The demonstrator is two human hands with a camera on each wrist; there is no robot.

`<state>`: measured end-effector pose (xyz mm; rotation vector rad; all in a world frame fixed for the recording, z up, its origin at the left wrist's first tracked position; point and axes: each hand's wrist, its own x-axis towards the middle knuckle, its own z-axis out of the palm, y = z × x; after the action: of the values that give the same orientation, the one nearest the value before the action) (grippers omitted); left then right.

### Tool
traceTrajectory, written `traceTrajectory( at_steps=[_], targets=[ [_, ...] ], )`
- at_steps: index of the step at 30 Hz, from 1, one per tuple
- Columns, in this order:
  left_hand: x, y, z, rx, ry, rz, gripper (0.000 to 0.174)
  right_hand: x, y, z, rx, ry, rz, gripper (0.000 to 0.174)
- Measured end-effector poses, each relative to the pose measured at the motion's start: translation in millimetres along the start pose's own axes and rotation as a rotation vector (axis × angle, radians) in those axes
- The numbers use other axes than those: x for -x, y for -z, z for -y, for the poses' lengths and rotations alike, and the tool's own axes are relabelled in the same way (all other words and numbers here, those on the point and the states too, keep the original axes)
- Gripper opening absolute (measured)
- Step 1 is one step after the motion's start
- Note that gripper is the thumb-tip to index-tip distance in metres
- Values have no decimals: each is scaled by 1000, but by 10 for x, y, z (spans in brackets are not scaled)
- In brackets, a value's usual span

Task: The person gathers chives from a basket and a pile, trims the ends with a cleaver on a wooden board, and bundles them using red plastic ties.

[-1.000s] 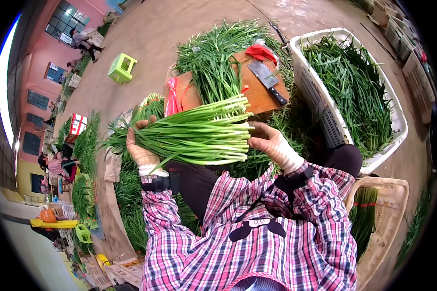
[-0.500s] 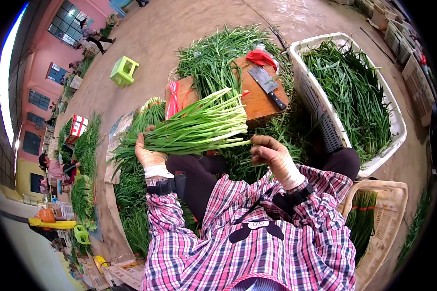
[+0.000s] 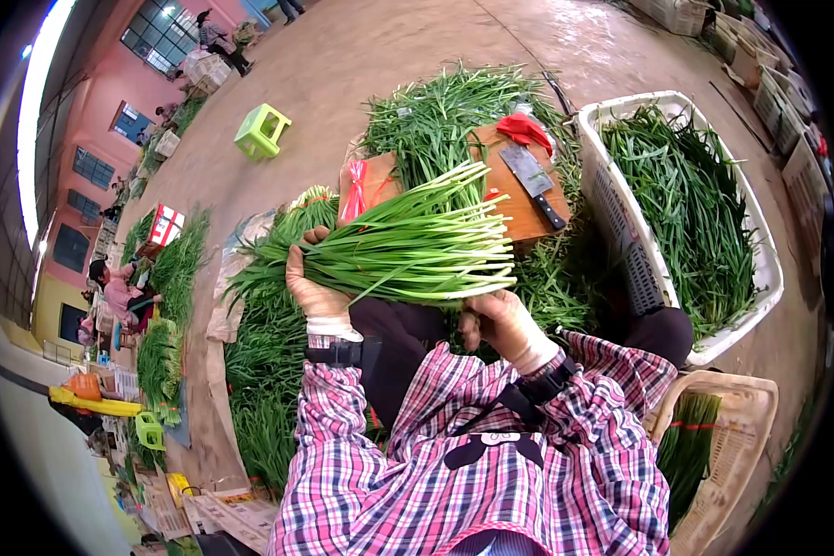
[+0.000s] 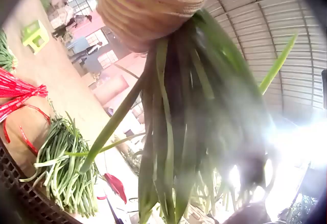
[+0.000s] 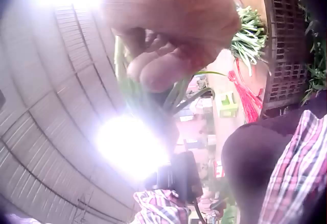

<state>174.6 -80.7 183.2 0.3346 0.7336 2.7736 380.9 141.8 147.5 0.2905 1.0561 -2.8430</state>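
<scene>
My left hand (image 3: pixel 318 289) grips a bundle of long green stalks (image 3: pixel 408 246) around its leafy part, pale cut ends pointing right. In the left wrist view, leaves (image 4: pixel 176 122) hang from the wrapped hand (image 4: pixel 153 9). My right hand (image 3: pixel 511 329) is at the bundle's lower right edge, by the pale ends. Its fingers (image 5: pixel 158 71) look curled in the right wrist view, with greenery behind them; whether they pinch a stalk is unclear. Behind the bundle, a cleaver (image 3: pixel 528 172) and a red cloth (image 3: pixel 525 132) lie on a wooden board (image 3: pixel 519 212).
A white crate (image 3: pixel 632 243) full of greens stands to the right, with a tan basket (image 3: pixel 739 422) below it. Loose greens (image 3: pixel 445 102) pile behind the board; red ties (image 3: pixel 355 190) lie left of it. A green stool (image 3: pixel 262 132) is farther back, people beyond.
The right hand has moved from the stalk ends down to the bundle's lower edge. The single stalk end sticking out toward it sits closer to the rest. The left hand keeps its grip.
</scene>
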Motion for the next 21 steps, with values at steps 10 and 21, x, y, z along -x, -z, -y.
traceTrajectory(
  at_steps=[10, 21],
  targets=[
    [-205, -13, -124, -59, -95, 76, 33, 429, 366, 443, 492, -268, 280, 25],
    [-163, 125, -315, -110, -130, 9, 37, 734, 378, 989, 1970, 262, -279, 25]
  ],
)
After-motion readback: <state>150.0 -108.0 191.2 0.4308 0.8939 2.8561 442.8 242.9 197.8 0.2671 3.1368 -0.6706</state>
